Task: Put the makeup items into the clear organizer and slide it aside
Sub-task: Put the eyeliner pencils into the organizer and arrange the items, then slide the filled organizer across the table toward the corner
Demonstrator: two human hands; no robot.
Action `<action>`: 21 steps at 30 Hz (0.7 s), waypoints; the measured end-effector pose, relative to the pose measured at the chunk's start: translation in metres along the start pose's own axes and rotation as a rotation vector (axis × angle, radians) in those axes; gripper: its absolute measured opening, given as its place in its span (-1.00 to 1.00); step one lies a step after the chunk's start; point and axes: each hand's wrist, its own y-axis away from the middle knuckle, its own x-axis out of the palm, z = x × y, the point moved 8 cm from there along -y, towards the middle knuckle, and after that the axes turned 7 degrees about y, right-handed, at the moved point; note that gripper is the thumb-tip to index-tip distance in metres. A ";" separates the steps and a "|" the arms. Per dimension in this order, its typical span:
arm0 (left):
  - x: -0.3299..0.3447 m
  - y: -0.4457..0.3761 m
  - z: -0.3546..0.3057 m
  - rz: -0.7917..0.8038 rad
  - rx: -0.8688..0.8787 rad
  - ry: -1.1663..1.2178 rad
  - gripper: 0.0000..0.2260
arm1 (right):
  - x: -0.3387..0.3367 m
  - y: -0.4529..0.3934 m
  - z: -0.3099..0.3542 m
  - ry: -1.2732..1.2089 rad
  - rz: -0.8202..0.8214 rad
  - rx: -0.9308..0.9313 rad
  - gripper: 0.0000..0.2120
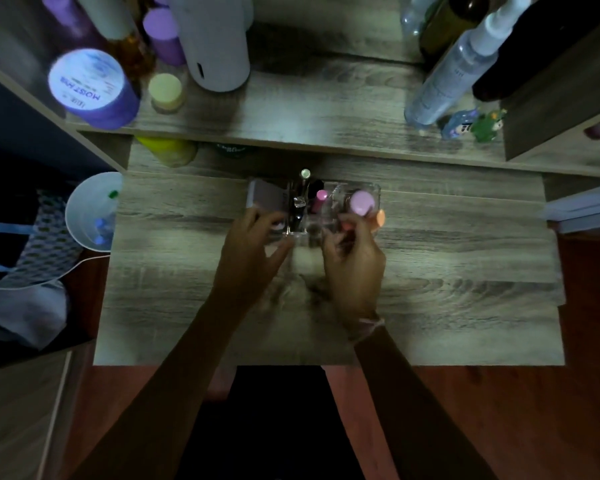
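Note:
The clear organizer point(340, 192) stands at the middle of the wooden desk point(430, 271). Inside it I see a flat pale palette point(265, 197) at the left, upright dark tubes with a green-tipped one point(305, 174), a small pink cap point(321, 195) and a round lilac-lidded jar point(362, 201) at the right. An orange item point(380, 218) pokes out by the right end. My left hand point(253, 247) grips the organizer's near left side, fingers around its front wall. My right hand point(355, 251) holds the near right side just below the jar.
A raised shelf point(309, 112) runs behind the desk with a purple tub point(90, 88), a yellow-lidded jar point(166, 91), a white cylinder point(215, 43), a spray bottle point(447, 77) and small figurines point(475, 124). A white bin point(90, 209) sits at the desk's left edge.

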 end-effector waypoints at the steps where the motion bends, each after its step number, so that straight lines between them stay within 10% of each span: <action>1: -0.006 0.009 -0.002 -0.019 0.003 0.022 -0.68 | -0.008 0.011 -0.006 -0.007 -0.031 0.007 -0.84; 12: -0.040 0.019 0.036 -0.187 -0.227 0.206 -0.51 | -0.025 0.001 -0.071 -0.018 0.054 0.114 -0.28; 21: 0.004 0.000 0.059 0.041 -0.379 0.366 -0.40 | 0.012 -0.011 -0.072 -0.048 0.269 0.148 -0.09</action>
